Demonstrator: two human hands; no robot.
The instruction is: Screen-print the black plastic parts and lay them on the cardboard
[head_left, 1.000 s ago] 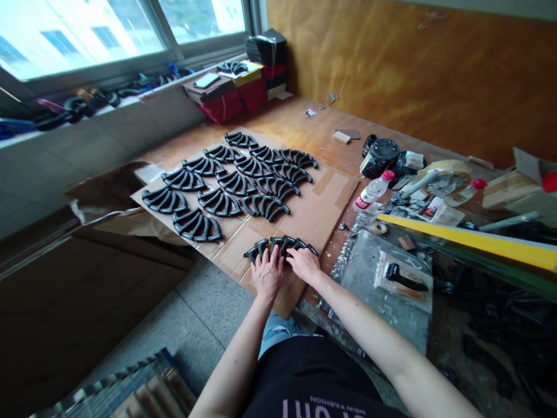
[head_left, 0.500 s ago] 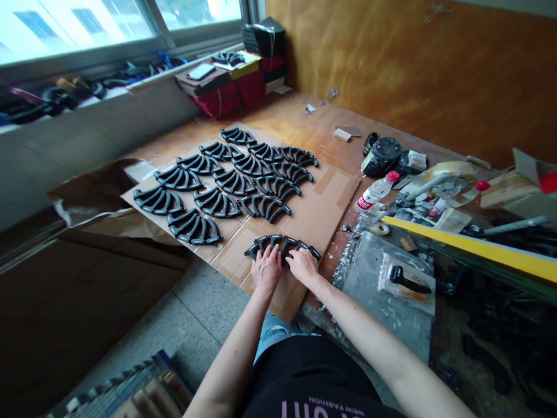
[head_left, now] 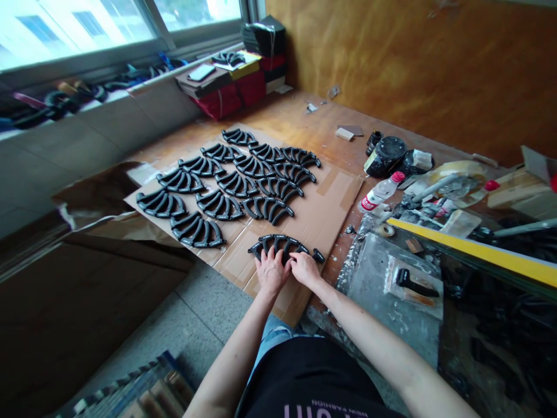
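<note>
A short row of black curved handles (head_left: 278,241) with thick T-shaped ends lies fanned side by side near the front of a cardboard sheet (head_left: 243,255). My left hand (head_left: 272,271) rests on the row with its fingers stretched out over the handles. At the row's right part, my right hand (head_left: 304,269) has its fingers bent together against one handle, whose lower end is hidden. One more black handle (head_left: 319,255) lies a little apart, just right of the row, partly covered by my right hand. Several similar fans of black handles (head_left: 220,205) cover the cardboard farther back.
To the right are a plastic bottle (head_left: 381,191) with a red cap, a black jar (head_left: 386,155) and a yellow-edged bar (head_left: 470,251). A grey board (head_left: 369,290) carries a bagged black handle (head_left: 415,284). Stacked boxes (head_left: 217,98) stand by the window.
The handles under my hands have drawn together into a tighter fan, leaving one apart at the right. My left hand has shifted slightly right, nearer my right hand.
</note>
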